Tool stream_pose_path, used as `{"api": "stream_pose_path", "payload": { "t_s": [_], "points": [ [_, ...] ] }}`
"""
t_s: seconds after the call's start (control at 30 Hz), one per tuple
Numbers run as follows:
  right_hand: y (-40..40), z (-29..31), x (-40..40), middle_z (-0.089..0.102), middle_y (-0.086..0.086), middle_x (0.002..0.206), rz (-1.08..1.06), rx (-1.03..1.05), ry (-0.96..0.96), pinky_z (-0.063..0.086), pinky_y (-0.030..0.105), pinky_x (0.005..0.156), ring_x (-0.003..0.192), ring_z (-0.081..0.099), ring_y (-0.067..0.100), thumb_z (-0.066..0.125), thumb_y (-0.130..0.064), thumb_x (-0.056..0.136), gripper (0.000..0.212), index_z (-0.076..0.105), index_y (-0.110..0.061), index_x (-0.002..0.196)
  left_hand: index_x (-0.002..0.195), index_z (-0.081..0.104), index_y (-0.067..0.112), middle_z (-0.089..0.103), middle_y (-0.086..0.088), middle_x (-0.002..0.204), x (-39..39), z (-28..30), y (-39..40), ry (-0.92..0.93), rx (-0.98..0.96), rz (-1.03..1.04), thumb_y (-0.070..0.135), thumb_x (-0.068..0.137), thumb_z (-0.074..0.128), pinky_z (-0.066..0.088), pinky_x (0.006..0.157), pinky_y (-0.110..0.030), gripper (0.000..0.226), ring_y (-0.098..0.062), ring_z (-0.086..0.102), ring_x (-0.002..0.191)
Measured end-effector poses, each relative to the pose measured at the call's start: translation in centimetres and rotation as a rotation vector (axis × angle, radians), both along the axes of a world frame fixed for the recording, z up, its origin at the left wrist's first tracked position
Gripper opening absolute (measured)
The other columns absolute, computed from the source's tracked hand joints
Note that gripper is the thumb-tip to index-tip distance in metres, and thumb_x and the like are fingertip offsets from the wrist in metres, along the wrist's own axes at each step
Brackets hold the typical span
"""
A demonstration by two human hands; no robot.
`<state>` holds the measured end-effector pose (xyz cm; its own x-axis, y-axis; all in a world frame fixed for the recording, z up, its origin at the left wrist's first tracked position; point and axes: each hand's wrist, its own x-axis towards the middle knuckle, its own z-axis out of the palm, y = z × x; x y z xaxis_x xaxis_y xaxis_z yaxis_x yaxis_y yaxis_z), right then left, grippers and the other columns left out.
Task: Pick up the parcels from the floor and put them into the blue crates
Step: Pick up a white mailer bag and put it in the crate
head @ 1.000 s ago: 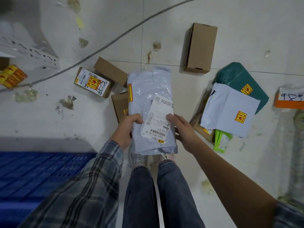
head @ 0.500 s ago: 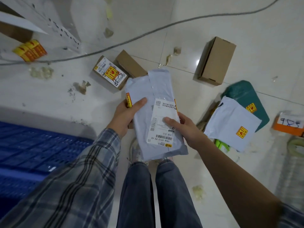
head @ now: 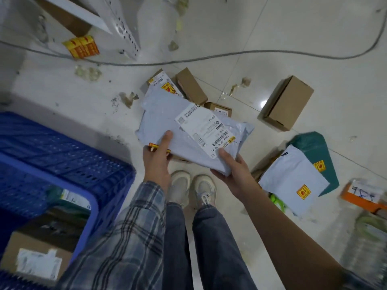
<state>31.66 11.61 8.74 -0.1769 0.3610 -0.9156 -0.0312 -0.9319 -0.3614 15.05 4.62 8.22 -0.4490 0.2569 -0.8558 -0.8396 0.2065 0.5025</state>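
Both hands hold a pale grey plastic mailer (head: 165,114) with a white shipping label above the floor, in front of my shoes. My left hand (head: 156,159) grips its near left edge, thumb on top. My right hand (head: 232,170) grips its near right corner, thumb on the label. A blue crate (head: 109,164) stands at the lower left, close to my left arm; a cardboard box (head: 39,248) and other parcels lie inside it. Parcels remain on the floor: a brown box (head: 287,102), small brown boxes (head: 191,85) behind the mailer, a white mailer (head: 293,181) on a green one (head: 314,147).
A grey cable (head: 209,57) runs across the white tiled floor at the back. A white metal rack leg (head: 123,28) and yellow-red tape rolls (head: 82,46) sit at the upper left. An orange labelled item (head: 364,197) and a clear wrapped bundle (head: 366,237) lie at the right edge.
The view has swung left and the blue crate has come into sight with parcels inside. The grey mailer has been turned and tilted in both hands, its label now slanting right.
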Motion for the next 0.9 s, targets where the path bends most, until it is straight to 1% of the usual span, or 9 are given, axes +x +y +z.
{"api": "stream_pose_path", "payload": {
  "t_s": [0.13, 0.23, 0.33, 0.47, 0.63, 0.7, 0.77, 0.83, 0.9],
  "points": [
    [1.8, 2.4, 1.0, 0.069, -0.004, 0.104, 0.296, 0.094, -0.030, 0.057, 0.023, 0.063, 0.093, 0.065, 0.014, 0.065, -0.018, 0.085, 0.032, 0.057, -0.021, 0.116, 0.152, 0.004, 0.022, 0.017, -0.005, 0.157, -3.6, 3.1, -2.7, 0.544, -0.421, -0.342, 0.039, 0.066, 0.083, 0.033, 0.112, -0.047, 0.118, -0.023, 0.029, 0.140],
    [3.6, 4.8, 1.7, 0.071, 0.001, 0.108, 0.585, 0.133, 0.069, 0.059, 0.030, 0.075, 0.096, 0.068, 0.019, 0.079, -0.030, 0.071, 0.052, 0.059, -0.018, 0.117, 0.149, 0.022, 0.028, 0.027, -0.003, 0.154, -6.0, 6.5, -4.7, 0.832, -0.439, -0.880, 0.045, 0.070, 0.077, 0.023, 0.115, -0.040, 0.098, -0.020, 0.024, 0.142],
    [4.9, 6.4, 1.2, 0.071, 0.008, 0.111, 0.770, 0.120, 0.158, 0.059, 0.033, 0.078, 0.097, 0.069, 0.023, 0.091, -0.042, 0.042, 0.079, 0.064, -0.014, 0.111, 0.134, 0.046, 0.033, 0.054, 0.004, 0.130, -7.1, 7.9, -6.2, 0.523, -0.188, -1.163, 0.048, 0.067, 0.078, 0.040, 0.104, -0.033, 0.076, -0.015, 0.048, 0.123],
    [4.9, 7.1, -1.7, 0.070, 0.009, 0.115, 1.003, 0.095, 0.135, 0.058, 0.036, 0.082, 0.105, 0.067, 0.027, 0.092, -0.045, 0.035, 0.094, 0.061, -0.014, 0.119, 0.112, 0.061, 0.030, 0.065, 0.012, 0.109, -7.1, 8.0, -8.9, 0.294, -0.115, -1.308, 0.062, 0.053, 0.078, 0.051, 0.091, -0.030, 0.069, -0.007, 0.061, 0.100],
    [1.5, 6.0, -7.7, 0.067, 0.008, 0.116, 0.970, 0.177, 0.157, 0.052, 0.042, 0.081, 0.105, 0.062, 0.030, 0.084, -0.043, 0.059, 0.079, 0.055, -0.018, 0.128, 0.108, 0.062, 0.024, 0.067, 0.014, 0.103, -6.1, 7.9, -14.6, 0.245, -0.092, -0.901, 0.038, 0.069, 0.081, 0.052, 0.083, -0.022, 0.046, -0.004, 0.064, 0.094],
    [-0.9, 5.4, -10.1, 0.057, 0.015, 0.128, 0.815, 0.179, 0.263, 0.041, 0.048, 0.089, 0.113, 0.053, 0.032, 0.061, -0.048, 0.083, 0.059, 0.051, -0.020, 0.133, 0.100, 0.060, 0.026, 0.066, 0.016, 0.094, -6.0, 8.2, -17.9, 0.244, -0.085, -0.686, 0.028, 0.072, 0.079, 0.052, 0.068, -0.013, 0.034, 0.006, 0.064, 0.078],
    [-3.9, 5.4, -12.8, 0.065, 0.005, 0.113, 0.730, 0.141, 0.268, 0.049, 0.037, 0.080, 0.098, 0.063, 0.023, 0.041, -0.045, 0.094, 0.052, 0.043, -0.020, 0.140, 0.096, 0.058, 0.030, 0.065, 0.017, 0.092, -6.0, 8.3, -21.4, 0.237, -0.099, -0.432, 0.023, 0.076, 0.076, 0.051, 0.065, -0.013, 0.028, 0.007, 0.064, 0.074],
    [-7.6, 6.0, -15.5, 0.069, -0.002, 0.099, 0.796, 0.149, 0.238, 0.052, 0.027, 0.071, 0.087, 0.068, 0.014, 0.047, -0.046, 0.092, 0.055, 0.038, -0.023, 0.141, 0.103, 0.060, 0.028, 0.067, 0.010, 0.101, -6.1, 8.1, -24.9, 0.217, -0.149, -0.143, 0.023, 0.078, 0.074, 0.054, 0.073, -0.024, 0.029, -0.004, 0.066, 0.085],
    [-12.0, 6.8, -18.2, 0.070, 0.000, 0.104, 1.016, 0.212, 0.250, 0.055, 0.027, 0.077, 0.097, 0.068, 0.016, 0.066, -0.048, 0.077, 0.059, 0.045, -0.029, 0.129, 0.108, 0.059, 0.025, 0.067, 0.010, 0.101, -6.7, 8.0, -28.0, 0.222, -0.183, 0.095, 0.020, 0.083, 0.068, 0.055, 0.069, -0.019, 0.027, -0.001, 0.066, 0.082]
  ]
}}
